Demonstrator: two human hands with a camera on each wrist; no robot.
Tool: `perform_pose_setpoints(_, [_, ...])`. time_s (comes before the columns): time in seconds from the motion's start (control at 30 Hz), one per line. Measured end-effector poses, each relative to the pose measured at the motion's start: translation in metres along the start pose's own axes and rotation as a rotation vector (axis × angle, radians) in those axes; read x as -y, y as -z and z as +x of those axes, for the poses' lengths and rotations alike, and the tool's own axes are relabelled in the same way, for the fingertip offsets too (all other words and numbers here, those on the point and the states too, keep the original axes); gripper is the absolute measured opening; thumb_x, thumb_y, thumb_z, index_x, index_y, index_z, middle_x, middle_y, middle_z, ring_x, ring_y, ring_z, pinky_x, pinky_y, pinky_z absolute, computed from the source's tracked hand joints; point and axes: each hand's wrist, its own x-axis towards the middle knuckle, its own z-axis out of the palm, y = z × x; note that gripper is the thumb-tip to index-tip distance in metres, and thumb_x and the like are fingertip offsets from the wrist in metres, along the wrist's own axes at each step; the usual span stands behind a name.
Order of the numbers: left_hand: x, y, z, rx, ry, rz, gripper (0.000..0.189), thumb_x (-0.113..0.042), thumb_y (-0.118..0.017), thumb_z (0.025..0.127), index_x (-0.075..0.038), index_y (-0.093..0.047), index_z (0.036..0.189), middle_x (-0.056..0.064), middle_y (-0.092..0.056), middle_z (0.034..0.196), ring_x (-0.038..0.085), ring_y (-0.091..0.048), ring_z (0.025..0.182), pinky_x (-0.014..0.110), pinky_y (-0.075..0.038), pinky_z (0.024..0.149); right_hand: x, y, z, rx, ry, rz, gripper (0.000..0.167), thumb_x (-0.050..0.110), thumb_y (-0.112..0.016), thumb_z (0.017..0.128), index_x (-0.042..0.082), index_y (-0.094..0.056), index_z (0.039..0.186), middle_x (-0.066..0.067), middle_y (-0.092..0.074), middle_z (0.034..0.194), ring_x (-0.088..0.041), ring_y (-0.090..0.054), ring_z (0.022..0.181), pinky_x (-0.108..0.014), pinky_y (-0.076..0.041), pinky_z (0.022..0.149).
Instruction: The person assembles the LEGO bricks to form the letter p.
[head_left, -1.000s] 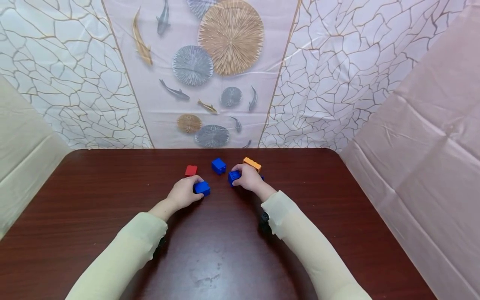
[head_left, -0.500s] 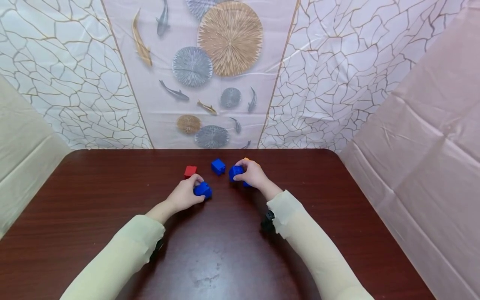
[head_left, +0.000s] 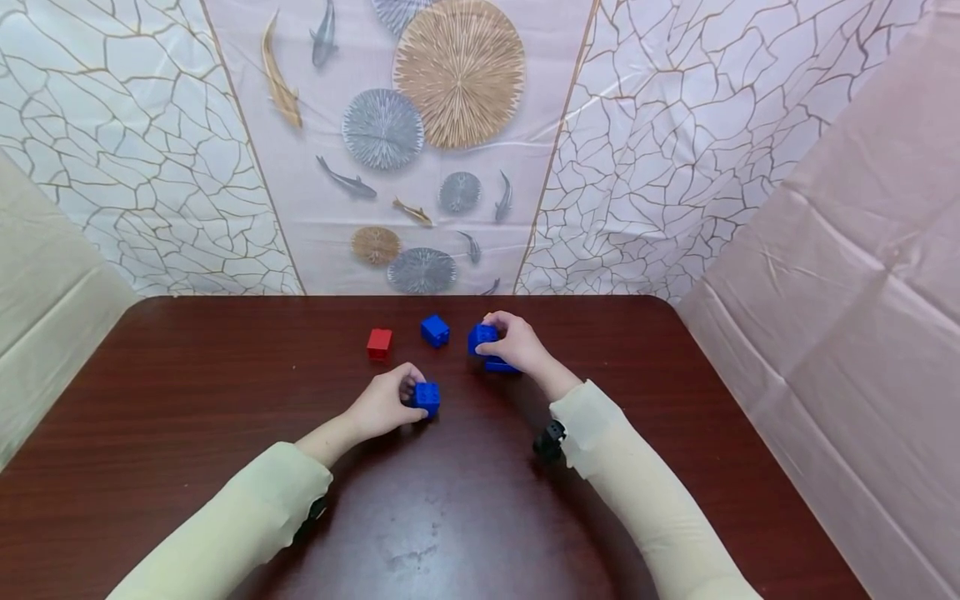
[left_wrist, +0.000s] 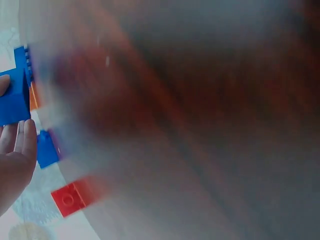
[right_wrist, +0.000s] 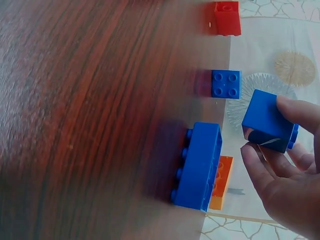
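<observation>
My left hand (head_left: 386, 402) holds a blue toy building brick (head_left: 427, 398) between thumb and fingers, its studs showing on top. In the left wrist view this brick (left_wrist: 14, 97) sits at the left edge. Further back and to the right, my right hand (head_left: 525, 346) pinches a second blue brick (head_left: 482, 338). The right wrist view shows that brick (right_wrist: 270, 120) tilted, with studs facing the palm. Just below it on the table lies a long blue brick (head_left: 501, 364) on its side. An orange brick (right_wrist: 222, 182) stands behind it, mostly hidden in the head view.
A red brick (head_left: 379, 343) stands beyond my left hand. One more small blue brick (head_left: 435, 331) lies between the red one and my right hand. All rest on a dark brown table (head_left: 187, 400), with a patterned cloth (head_left: 465, 225) hanging behind its far edge.
My left hand has moved right and nearer with its blue brick, which has turned. The right hand has lifted its brick slightly rightward and back, uncovering more of the long blue brick.
</observation>
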Motion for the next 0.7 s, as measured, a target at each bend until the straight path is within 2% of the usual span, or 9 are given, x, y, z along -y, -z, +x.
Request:
perform_pose_setpoints(0.23, [-0.004, -0.011, -0.002, 0.030, -0.011, 0.003, 0.036, -0.005, -0.077, 0.072, -0.004, -0.052, 0.098, 0.012, -0.062, 0.096, 0.019, -0.059, 0.088, 0.035, -0.054, 0.082, -0.002, 0.007, -0.003, 0.002, -0.021, 0.011, 0.039, 0.018, -0.071, 0.083, 0.008, -0.054, 0.117, -0.016, -0.056, 0.125, -0.032, -0.053, 0.112, -0.048, -0.045, 0.098])
perform_pose_setpoints(0.5, [-0.002, -0.015, 0.000, 0.039, 0.013, 0.025, 0.036, -0.005, -0.078, 0.072, -0.006, -0.051, 0.096, 0.010, -0.062, 0.093, 0.016, -0.056, 0.084, 0.032, -0.052, 0.078, -0.003, 0.009, -0.006, 0.013, -0.024, 0.024, 0.038, 0.017, -0.070, 0.084, 0.007, -0.054, 0.116, -0.016, -0.057, 0.123, -0.031, -0.054, 0.110, -0.047, -0.046, 0.097])
perform_pose_setpoints(0.7, [0.001, -0.015, 0.002, 0.042, 0.003, 0.036, 0.036, -0.006, -0.079, 0.071, -0.007, -0.050, 0.094, 0.010, -0.063, 0.094, 0.017, -0.057, 0.084, 0.033, -0.051, 0.078, -0.001, 0.011, -0.008, 0.014, -0.011, 0.035, 0.038, 0.017, -0.070, 0.084, 0.007, -0.054, 0.117, -0.016, -0.058, 0.122, -0.031, -0.054, 0.109, -0.046, -0.046, 0.096])
